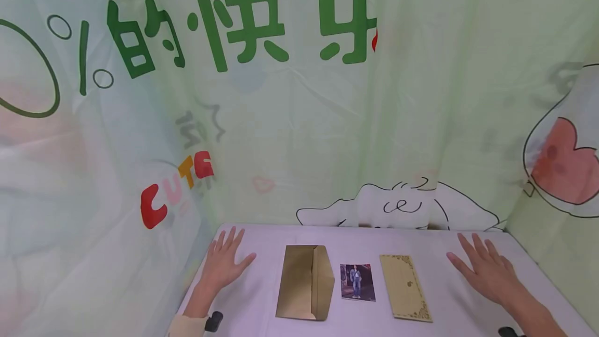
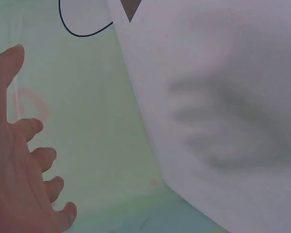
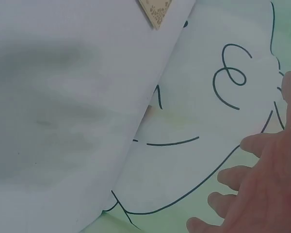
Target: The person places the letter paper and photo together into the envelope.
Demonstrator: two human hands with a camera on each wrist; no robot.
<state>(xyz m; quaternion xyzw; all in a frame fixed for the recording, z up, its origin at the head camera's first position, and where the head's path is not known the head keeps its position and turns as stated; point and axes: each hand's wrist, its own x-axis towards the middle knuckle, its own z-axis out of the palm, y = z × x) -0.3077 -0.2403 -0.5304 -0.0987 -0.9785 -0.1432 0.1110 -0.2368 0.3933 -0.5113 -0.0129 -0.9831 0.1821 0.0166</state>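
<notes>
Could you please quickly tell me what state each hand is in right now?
Left hand: open, fingers spread, holding nothing.
Right hand: open, fingers spread, holding nothing.

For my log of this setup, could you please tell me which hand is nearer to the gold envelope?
Left. The left hand is to the left of the gold envelope; the right hand is farther off to its right, beyond the photo and the ornate card.
</notes>
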